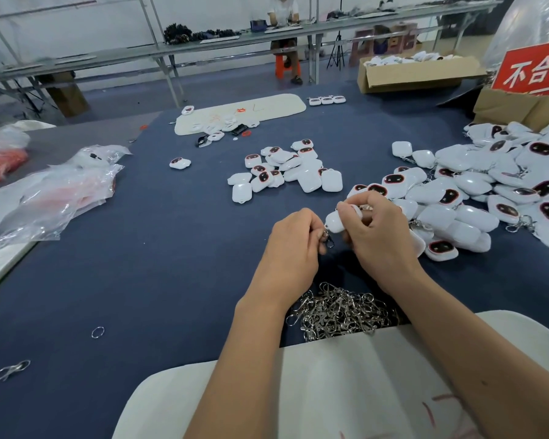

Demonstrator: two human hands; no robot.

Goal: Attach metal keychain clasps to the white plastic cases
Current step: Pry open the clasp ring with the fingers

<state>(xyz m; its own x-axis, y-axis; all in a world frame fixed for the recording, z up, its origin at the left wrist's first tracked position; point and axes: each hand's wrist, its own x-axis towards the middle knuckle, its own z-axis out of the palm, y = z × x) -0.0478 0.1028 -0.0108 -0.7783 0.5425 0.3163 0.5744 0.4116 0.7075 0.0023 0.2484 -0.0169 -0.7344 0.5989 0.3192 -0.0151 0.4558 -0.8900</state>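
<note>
A: Fingers, right hand [376,231]: curled round one white case [341,220], thumb across its top. Fingers, left hand [293,240]: bent inward, pinching a metal clasp [328,238] at the case's lower-left end.

B: Case orientation?

A: Held above the cloth, between both hands. Long axis tilted, running from upper right down to lower left; the loop end points down-left at the clasp. Whether the clasp is hooked on cannot be told; the joint is too small.

B: Surface?

A: Dark blue table cloth [159,248]. Item: heap of loose clasps [339,312], near edge, just under the wrists. Item: small pile of cases [282,172], centre. Item: large pile of cases [495,191], right, some with chains showing. Item: clear plastic bags [54,191], left. Item: white pad [235,114], far side. Stray ring [97,332] and stray clasp [12,370], lower left.

B: Room?

A: Workshop. Long bench [203,45] behind, a seated person [284,33] partly cut off at the top. Cardboard box [415,72] of white goods. Red sign [534,68], cut off at the right edge.
</note>
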